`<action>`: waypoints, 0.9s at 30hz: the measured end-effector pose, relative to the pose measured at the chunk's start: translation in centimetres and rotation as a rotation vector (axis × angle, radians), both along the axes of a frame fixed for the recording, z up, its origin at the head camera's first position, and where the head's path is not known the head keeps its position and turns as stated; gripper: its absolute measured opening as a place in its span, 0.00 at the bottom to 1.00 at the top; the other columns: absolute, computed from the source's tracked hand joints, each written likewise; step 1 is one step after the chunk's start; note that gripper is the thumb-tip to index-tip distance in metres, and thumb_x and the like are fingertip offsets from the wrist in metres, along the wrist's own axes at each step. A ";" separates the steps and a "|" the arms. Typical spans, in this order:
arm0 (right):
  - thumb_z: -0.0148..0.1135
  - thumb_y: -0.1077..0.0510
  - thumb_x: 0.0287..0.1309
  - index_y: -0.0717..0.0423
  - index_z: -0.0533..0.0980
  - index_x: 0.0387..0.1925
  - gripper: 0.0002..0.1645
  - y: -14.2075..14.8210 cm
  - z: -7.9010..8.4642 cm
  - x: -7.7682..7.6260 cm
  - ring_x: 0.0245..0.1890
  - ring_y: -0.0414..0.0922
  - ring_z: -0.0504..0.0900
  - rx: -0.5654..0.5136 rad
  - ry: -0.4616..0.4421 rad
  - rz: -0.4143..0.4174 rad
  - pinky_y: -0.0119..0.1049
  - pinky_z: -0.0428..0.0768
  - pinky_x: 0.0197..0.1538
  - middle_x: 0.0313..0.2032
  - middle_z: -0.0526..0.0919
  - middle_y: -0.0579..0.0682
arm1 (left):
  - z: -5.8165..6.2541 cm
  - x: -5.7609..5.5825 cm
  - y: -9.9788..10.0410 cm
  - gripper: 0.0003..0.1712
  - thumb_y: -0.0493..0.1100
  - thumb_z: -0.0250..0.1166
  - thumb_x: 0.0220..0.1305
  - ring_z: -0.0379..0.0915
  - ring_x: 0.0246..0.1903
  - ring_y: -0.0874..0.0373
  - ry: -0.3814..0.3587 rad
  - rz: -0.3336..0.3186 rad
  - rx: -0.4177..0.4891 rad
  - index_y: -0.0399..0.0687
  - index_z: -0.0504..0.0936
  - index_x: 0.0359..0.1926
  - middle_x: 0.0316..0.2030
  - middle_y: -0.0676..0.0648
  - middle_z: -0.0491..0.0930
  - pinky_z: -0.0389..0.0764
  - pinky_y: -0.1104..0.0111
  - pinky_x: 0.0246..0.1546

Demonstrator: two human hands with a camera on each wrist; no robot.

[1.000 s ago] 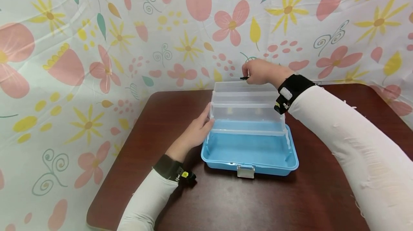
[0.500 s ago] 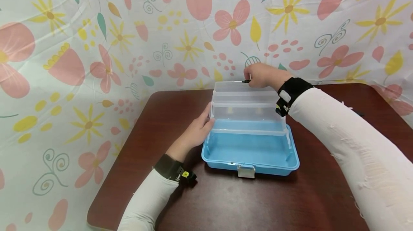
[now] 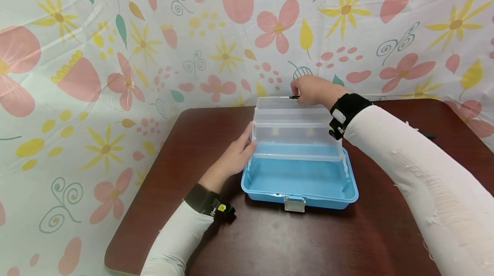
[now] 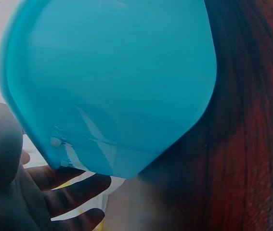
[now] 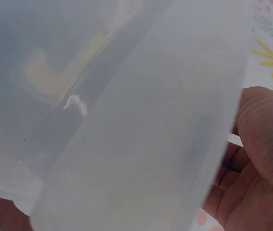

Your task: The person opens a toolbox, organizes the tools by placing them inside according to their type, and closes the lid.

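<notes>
A light blue toolbox (image 3: 251, 193) stands unfolded on the table, with clear plastic trays (image 3: 295, 132) fanned out above and behind its base. My left hand (image 3: 231, 158) holds the trays' left side, thumb in front; in the left wrist view its fingers bend behind the blue corner. At the topmost tray, my right hand (image 3: 314, 89) pinches a slim tool (image 3: 293, 97) with a black end and a thin shaft; its exact kind is unclear. The shaft lies along the tray's upper edge. In the right wrist view the frosted tray hides the right fingertips and the tool.
The dark red-brown table (image 3: 185, 147) ends at a flower-print curtain (image 3: 154, 31) just behind the trays. A white latch (image 3: 294, 205) hangs at the box's front. Beyond my right sleeve lies a small dark object (image 3: 427, 135), partly hidden.
Between one second and half a second ago, my right hand lowered slightly with the slim tool onto the top tray's edge. Since then, both hands have stayed almost still.
</notes>
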State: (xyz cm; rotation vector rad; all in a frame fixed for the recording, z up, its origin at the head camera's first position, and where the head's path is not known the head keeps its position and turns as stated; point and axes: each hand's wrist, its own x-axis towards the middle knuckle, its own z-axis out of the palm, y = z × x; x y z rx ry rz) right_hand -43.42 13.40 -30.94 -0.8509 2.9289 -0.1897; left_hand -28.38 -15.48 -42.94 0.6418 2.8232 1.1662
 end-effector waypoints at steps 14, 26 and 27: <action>0.61 0.63 0.59 0.57 0.78 0.36 0.03 -0.2 -0.2 0.0 0.37 0.53 0.77 0.055 0.017 -0.046 0.44 0.75 0.43 0.35 0.81 0.54 | 0.1 0.1 0.0 0.40 0.59 0.44 0.81 0.79 0.61 0.48 -0.006 0.010 -0.009 0.68 0.36 0.83 0.67 0.39 0.76 0.82 0.52 0.57; 0.62 0.60 0.63 0.52 0.78 0.27 0.08 -0.8 0.3 1.1 0.30 0.50 0.78 0.147 0.106 -0.026 0.43 0.75 0.36 0.26 0.80 0.50 | 0.1 0.1 0.0 0.40 0.60 0.45 0.81 0.80 0.60 0.49 -0.006 0.018 -0.014 0.66 0.37 0.84 0.65 0.39 0.78 0.82 0.52 0.57; 0.62 0.60 0.63 0.52 0.78 0.27 0.08 -0.9 0.3 1.2 0.30 0.50 0.78 0.152 0.109 -0.024 0.43 0.75 0.36 0.26 0.80 0.50 | 0.1 0.1 0.0 0.40 0.60 0.45 0.81 0.80 0.60 0.49 -0.003 0.016 -0.015 0.65 0.37 0.84 0.65 0.39 0.78 0.82 0.52 0.57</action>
